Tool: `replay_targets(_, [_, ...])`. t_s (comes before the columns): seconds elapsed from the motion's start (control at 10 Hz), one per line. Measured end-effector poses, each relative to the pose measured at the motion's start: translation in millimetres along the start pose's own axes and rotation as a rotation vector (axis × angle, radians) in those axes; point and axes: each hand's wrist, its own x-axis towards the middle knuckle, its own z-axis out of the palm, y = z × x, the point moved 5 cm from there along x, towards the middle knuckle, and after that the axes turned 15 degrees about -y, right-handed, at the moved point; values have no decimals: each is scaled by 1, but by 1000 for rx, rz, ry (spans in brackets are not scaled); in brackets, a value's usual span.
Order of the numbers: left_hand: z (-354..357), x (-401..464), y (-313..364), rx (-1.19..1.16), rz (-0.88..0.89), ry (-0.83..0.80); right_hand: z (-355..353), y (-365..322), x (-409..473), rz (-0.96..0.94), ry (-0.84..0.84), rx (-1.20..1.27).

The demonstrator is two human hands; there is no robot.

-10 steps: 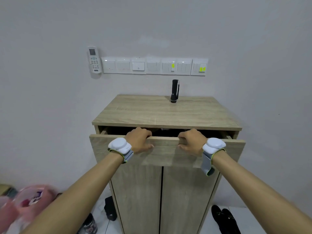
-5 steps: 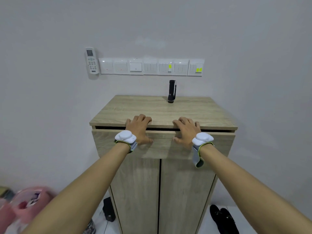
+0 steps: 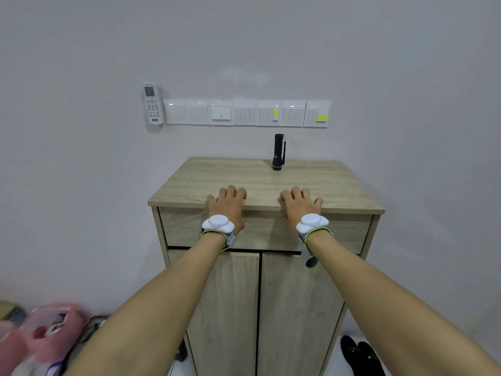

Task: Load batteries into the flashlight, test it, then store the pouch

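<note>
A black flashlight (image 3: pixel 278 151) stands upright, head down, at the back of the wooden cabinet's top (image 3: pixel 260 180), near the wall. The drawer front (image 3: pixel 265 232) under the top sits flush with the cabinet. My left hand (image 3: pixel 227 206) and my right hand (image 3: pixel 298 207) press flat against the drawer front, fingers spread and reaching over the top's front edge. Both hands hold nothing. Each wrist wears a white band. No pouch or batteries are in sight.
A row of white wall switches (image 3: pixel 246 113) and a white remote (image 3: pixel 152 103) hang on the wall above the cabinet. Two cabinet doors (image 3: pixel 259 308) are closed below the drawer. Pink bags (image 3: pixel 46 332) lie on the floor at left, black shoes (image 3: pixel 362 355) at right.
The drawer, open a second ago, has been pushed in until flush. Both hands moved forward with it, from gripping its upper edge to pressing flat on its front.
</note>
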Motion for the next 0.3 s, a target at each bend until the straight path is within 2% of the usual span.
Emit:
replay_targets(0.1, [1, 3, 2, -15, -15, -63, -3, -2, -3, -21, -70, -20])
replay_targets(0.2, [-18, -5, 9, -203, -29, -26, -22, -7, -18, -99, -86, 156])
replay_targets(0.3, [-28, -58, 10, -582, 100, 284, -34, -14, -78, -291, 115, 670])
